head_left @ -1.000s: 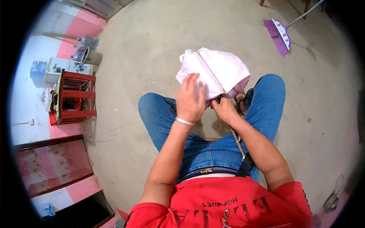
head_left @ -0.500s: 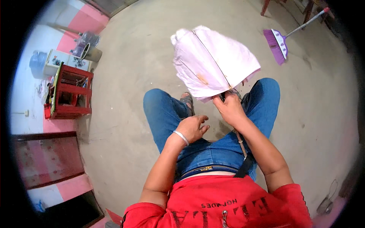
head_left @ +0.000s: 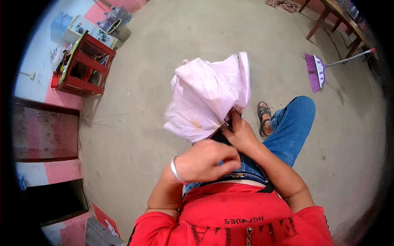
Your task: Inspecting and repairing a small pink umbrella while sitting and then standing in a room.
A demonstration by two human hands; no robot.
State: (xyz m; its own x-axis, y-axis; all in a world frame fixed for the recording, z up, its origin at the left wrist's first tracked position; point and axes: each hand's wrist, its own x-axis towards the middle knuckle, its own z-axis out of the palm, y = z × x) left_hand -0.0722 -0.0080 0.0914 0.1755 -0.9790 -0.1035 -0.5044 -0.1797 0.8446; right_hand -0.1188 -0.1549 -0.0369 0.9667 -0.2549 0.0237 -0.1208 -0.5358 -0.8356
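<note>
Presumably for steadiness, the right hand [head_left: 243, 136] clasped a creased, pale-pink cloth canopy [head_left: 205, 88]; the blurred left hand's [head_left: 205, 161] grip was unclear.

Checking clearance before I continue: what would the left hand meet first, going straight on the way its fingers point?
Pointing toward the picture's right, the left hand would probably meet the right forearm first, though depth is unclear and it might pass above.
</note>
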